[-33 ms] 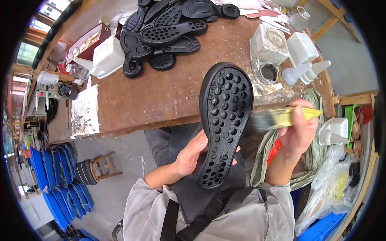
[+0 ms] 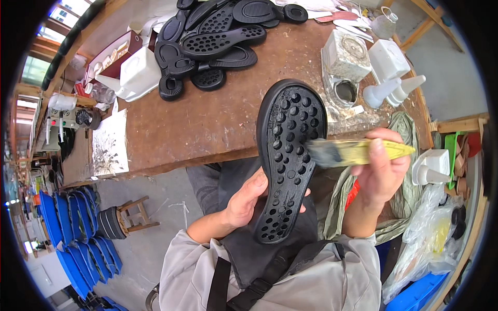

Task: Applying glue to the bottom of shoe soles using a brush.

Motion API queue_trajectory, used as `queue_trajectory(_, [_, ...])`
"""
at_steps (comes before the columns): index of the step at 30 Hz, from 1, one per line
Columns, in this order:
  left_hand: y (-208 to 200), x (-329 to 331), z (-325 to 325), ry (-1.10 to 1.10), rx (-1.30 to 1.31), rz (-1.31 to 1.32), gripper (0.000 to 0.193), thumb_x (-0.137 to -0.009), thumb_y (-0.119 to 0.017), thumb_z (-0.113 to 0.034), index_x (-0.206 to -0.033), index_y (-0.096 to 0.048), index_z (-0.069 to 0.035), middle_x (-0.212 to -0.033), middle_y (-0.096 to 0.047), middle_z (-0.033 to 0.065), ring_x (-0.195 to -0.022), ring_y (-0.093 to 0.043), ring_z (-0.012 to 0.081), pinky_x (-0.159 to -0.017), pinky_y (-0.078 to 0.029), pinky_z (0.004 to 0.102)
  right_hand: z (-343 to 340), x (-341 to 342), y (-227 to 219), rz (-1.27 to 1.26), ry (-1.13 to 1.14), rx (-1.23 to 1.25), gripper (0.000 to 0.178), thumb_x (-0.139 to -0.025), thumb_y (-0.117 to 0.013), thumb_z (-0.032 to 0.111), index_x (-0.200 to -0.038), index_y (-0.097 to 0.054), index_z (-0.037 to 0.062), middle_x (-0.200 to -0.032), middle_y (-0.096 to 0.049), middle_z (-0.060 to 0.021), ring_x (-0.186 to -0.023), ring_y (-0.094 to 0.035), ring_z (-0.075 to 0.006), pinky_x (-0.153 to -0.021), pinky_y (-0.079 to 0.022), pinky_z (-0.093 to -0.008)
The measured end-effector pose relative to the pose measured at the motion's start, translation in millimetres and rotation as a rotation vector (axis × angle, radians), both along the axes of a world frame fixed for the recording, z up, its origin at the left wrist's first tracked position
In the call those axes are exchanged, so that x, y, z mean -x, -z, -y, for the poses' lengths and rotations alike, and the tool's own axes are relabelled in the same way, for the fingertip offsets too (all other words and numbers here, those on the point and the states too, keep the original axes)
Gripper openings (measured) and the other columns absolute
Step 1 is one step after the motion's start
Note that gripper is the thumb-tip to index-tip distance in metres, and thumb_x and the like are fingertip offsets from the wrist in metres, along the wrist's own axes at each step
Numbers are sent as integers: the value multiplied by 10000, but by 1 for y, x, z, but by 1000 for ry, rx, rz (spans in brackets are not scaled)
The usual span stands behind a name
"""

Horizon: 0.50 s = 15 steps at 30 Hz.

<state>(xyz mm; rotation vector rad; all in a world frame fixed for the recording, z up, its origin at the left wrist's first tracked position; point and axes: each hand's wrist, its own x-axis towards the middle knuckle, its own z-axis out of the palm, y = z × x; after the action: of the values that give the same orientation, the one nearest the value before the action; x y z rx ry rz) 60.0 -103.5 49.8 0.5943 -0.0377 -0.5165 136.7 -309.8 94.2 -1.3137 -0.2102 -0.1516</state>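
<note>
A black shoe sole [image 2: 291, 155] stands nearly upright over my lap, its face with rows of round hollows turned toward me. My left hand [image 2: 248, 199] is closed round its left edge, thumb in front, fingertips showing at the right edge. In my right hand [image 2: 381, 166] is a flat brush with a yellow handle [image 2: 386, 150], gripped between thumb and fingers. The brush's dark, blurred bristles [image 2: 324, 153] lie over the right side of the sole's wide part. Whether they press on it cannot be made out.
Black soles [image 2: 218, 44] are heaped at the back of the brown table [image 2: 207, 124]. White plastic containers [image 2: 140, 72] stand left, and a stained block-shaped container [image 2: 347, 54] with a small round pot [image 2: 346, 92] right. Blue trays [image 2: 75, 207] and a stool [image 2: 122, 217] are at lower left.
My right hand has shifted the brush a little to the left, so its bristles go from beside the sole's right edge to over its face. The sole and left hand stay put.
</note>
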Motion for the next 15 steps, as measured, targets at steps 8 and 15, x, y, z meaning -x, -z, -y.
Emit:
queue_trajectory(8, [-9, 24, -4, 83, -37, 72, 648, -938, -365, -453, -1387, -210, -12, -1309, -410, 178, -1144, -498, 275, -919, -461, 455, -30, 22, -22, 284, -86, 174, 159, -815, -639, -30, -971, -618, -53, -762, -628, -63, -546, -538, -53, -481, -404, -164])
queue_trajectory(15, [-16, 42, -8, 113, -41, 114, 653, -940, -353, -474, -1375, -235, -1, -1236, -482, 195, -1061, -554, 253, -906, -457, 395, -39, 27, -42, 262, 66, 102, 154, -829, -642, 9, -969, -615, -50, -767, -629, -67, -536, -552, -68, -473, -421, -167])
